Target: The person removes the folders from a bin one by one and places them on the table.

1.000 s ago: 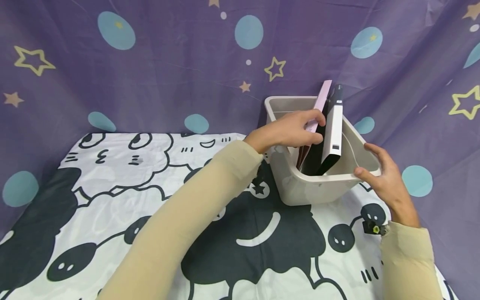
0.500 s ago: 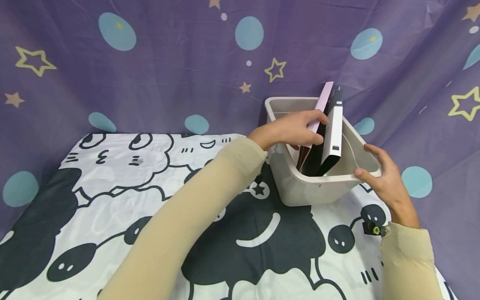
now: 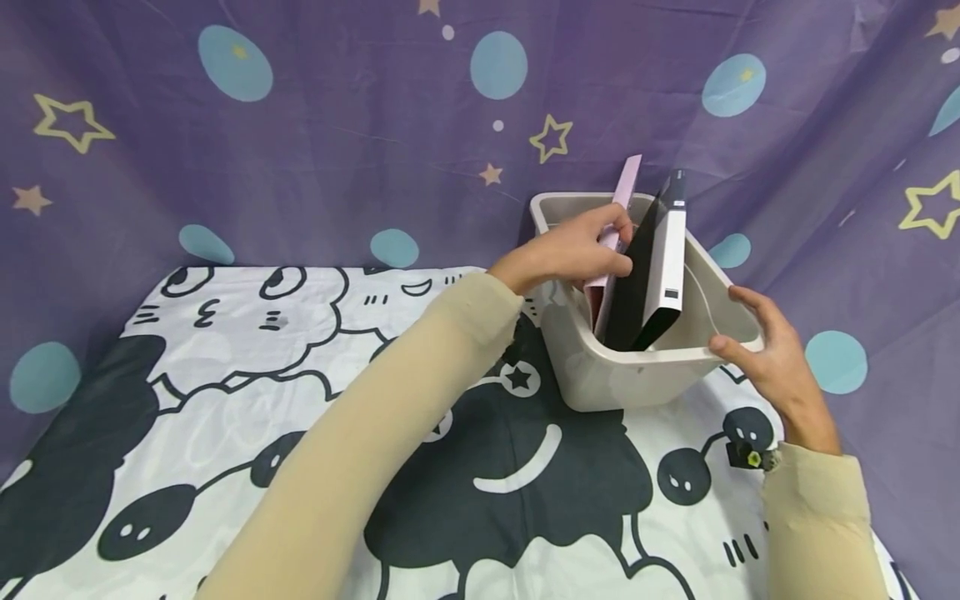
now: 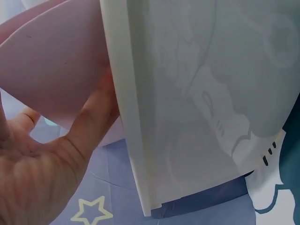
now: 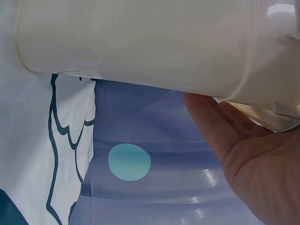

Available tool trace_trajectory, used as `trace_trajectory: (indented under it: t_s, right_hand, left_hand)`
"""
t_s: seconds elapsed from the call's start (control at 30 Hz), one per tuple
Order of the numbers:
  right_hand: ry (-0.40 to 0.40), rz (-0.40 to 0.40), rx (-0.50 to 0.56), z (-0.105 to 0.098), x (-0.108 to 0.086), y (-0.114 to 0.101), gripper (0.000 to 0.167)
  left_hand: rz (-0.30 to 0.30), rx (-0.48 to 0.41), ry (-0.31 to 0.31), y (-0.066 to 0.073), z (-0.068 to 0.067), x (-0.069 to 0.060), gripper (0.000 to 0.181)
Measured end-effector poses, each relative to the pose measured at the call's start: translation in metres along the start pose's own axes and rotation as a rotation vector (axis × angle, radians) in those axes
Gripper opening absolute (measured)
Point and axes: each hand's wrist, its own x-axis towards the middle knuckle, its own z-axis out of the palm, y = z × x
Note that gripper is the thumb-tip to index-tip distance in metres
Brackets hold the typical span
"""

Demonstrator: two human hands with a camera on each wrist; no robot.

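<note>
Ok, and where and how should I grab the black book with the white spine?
Probably pinch the black book across its narrow spine near the upper end, coming from above: that end juts past the rim of the bin, with open space on its right.

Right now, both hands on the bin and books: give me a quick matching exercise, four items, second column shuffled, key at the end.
Column 1
1. Left hand
2. Right hand
3. Off-white plastic bin
4. Black book with white spine

Column 2
A. Stands on the sheep-print cloth
B. Holds the pink book
C. Slanted inside the bin
D. Grips the bin's rim

Pairs: 1-B, 2-D, 3-A, 4-C
</note>
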Motion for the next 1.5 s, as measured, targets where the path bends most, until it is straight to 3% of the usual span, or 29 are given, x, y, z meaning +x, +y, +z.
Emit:
trace_trajectory:
  t_s: [0.13, 0.33, 0.57, 0.67, 1.03, 1.27, 1.5]
  right_hand:
    - [-0.004, -0.001, 0.003, 0.001, 0.001, 0.000, 0.071]
    - [-0.010, 0.001, 0.006, 0.002, 0.002, 0.000, 0.071]
    - [-0.014, -0.002, 0.020, 0.001, 0.000, 0.000, 0.071]
    - [-0.004, -0.008, 0.010, 0.000, 0.000, 0.001, 0.072]
    - [0.002, -0.021, 0.013, -0.002, 0.001, 0.003, 0.074]
    - [0.005, -0.042, 0.019, -0.002, 0.004, 0.006, 0.074]
    - [-0.002, -0.013, 0.000, -0.002, 0.002, 0.003, 0.074]
  left_hand:
    - [-0.028, 0.089, 0.017, 0.005, 0.000, 0.003, 0.031]
    - [-0.077, 0.169, 0.003, 0.012, 0.002, 0.005, 0.048]
    - [-0.070, 0.233, 0.041, 0.011, 0.004, 0.005, 0.045]
    - [-0.076, 0.208, 0.063, 0.009, 0.004, 0.004, 0.041]
    - [-0.055, -0.009, 0.101, 0.003, 0.000, -0.001, 0.040]
    - [-0.101, 0.063, 0.106, 0.007, 0.001, 0.003, 0.037]
    - [-0.208, 0.071, 0.048, 0.013, 0.004, 0.006, 0.057]
